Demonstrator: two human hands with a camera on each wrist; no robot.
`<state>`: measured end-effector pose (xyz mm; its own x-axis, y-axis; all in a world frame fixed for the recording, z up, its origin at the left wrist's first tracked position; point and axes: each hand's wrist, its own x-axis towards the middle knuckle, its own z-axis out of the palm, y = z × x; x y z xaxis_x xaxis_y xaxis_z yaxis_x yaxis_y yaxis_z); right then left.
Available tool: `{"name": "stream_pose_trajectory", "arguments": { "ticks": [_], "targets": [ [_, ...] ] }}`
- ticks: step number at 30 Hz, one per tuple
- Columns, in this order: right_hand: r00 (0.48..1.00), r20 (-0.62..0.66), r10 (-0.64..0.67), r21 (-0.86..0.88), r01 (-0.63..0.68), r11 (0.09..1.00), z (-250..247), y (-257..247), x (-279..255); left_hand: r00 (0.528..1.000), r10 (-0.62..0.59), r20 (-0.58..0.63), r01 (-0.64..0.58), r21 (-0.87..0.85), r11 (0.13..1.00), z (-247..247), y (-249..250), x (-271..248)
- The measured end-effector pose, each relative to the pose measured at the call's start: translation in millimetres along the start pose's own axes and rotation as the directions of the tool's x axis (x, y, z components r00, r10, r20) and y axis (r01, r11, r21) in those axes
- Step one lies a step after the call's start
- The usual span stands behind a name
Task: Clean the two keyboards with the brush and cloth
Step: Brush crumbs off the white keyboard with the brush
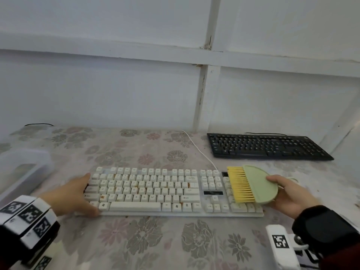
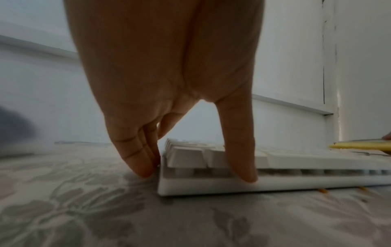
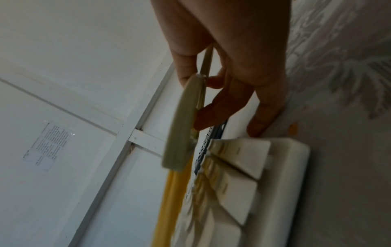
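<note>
A white keyboard (image 1: 155, 191) with stained keys lies in the middle of the table. My left hand (image 1: 78, 193) braces its left end, fingers (image 2: 135, 160) straight against the side and thumb on the front edge of the white keyboard (image 2: 275, 183). My right hand (image 1: 288, 195) grips a green brush (image 1: 261, 184) with yellow bristles (image 1: 240, 184) held flat just above the number pad. In the right wrist view the thumb and fingers pinch the green brush (image 3: 182, 132) over the white keyboard (image 3: 243, 192). A black keyboard (image 1: 266, 147) lies at the back right. No cloth is in view.
A floral tablecloth (image 1: 148, 240) covers the table. A translucent plastic box (image 1: 21, 170) stands at the left edge. The white cable (image 1: 198, 151) runs from the white keyboard toward the panelled wall. Orange crumbs (image 2: 322, 190) lie by the keyboard's front edge.
</note>
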<state>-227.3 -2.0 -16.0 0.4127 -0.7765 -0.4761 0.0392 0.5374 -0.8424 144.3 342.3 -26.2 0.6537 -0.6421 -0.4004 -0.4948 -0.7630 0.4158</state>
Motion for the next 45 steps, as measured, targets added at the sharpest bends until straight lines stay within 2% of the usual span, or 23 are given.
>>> {"name": "stream_pose_trajectory", "arguments": {
  "ticks": [6, 12, 16, 19, 21, 23, 25, 27, 29, 32, 35, 41, 45],
  "targets": [
    [0.994, 0.109, -0.029, 0.010, 0.028, 1.000, -5, 2, 10, 1.000, -0.003, 0.026, 0.005, -0.049, 0.999, -1, 0, 8],
    [0.994, 0.094, -0.049, 0.024, 0.046, 0.999, -4, 3, 6, 0.997, 0.061, -0.045, -0.065, -0.093, 0.994, -1, -3, 4],
    [0.993, 0.087, -0.074, 0.064, 0.069, 0.996, -4, -3, -3, 0.992, 0.121, -0.028, -0.124, -0.216, 0.968, 4, -8, 6],
    [0.983, 0.086, -0.160, 0.060, 0.155, 0.986, -12, -16, -4, 0.988, 0.141, -0.066, -0.154, -0.256, 0.954, 8, -15, 6],
    [0.959, -0.011, -0.283, 0.066, 0.283, 0.957, -18, -31, -7, 0.983, 0.157, -0.092, -0.175, -0.255, 0.951, 9, -17, 5],
    [0.907, -0.107, -0.408, -0.024, 0.408, 0.913, -29, -46, -4, 0.980, 0.164, -0.115, -0.188, -0.256, 0.948, 10, -20, 4],
    [0.860, -0.110, -0.499, -0.139, 0.484, 0.864, -34, -58, -12, 0.978, 0.166, -0.127, -0.194, -0.258, 0.946, 10, -23, 6],
    [0.838, -0.053, -0.544, -0.239, 0.518, 0.822, -37, -63, -20, 0.983, 0.143, -0.113, -0.170, -0.279, 0.945, 13, -33, 15],
    [0.831, -0.002, -0.557, -0.314, 0.528, 0.789, -36, -62, -24, 0.983, 0.135, -0.121, -0.166, -0.295, 0.941, 17, -39, 21],
    [0.828, 0.058, -0.558, -0.377, 0.536, 0.755, -28, -54, -30, 0.975, 0.188, -0.118, -0.209, -0.205, 0.956, 14, -30, 12],
    [0.805, 0.076, -0.589, -0.380, 0.569, 0.729, -21, -50, -31, 0.972, 0.206, -0.114, -0.225, -0.188, 0.956, 10, -20, 0],
    [0.791, 0.119, -0.600, -0.409, 0.590, 0.696, -12, -43, -38, 0.966, 0.241, -0.098, -0.256, -0.194, 0.947, 9, -18, 0],
    [0.807, 0.131, -0.576, -0.410, 0.573, 0.709, -15, -38, -47, 0.969, 0.232, -0.090, -0.244, -0.179, 0.953, 9, -18, 1]
  ]
}}
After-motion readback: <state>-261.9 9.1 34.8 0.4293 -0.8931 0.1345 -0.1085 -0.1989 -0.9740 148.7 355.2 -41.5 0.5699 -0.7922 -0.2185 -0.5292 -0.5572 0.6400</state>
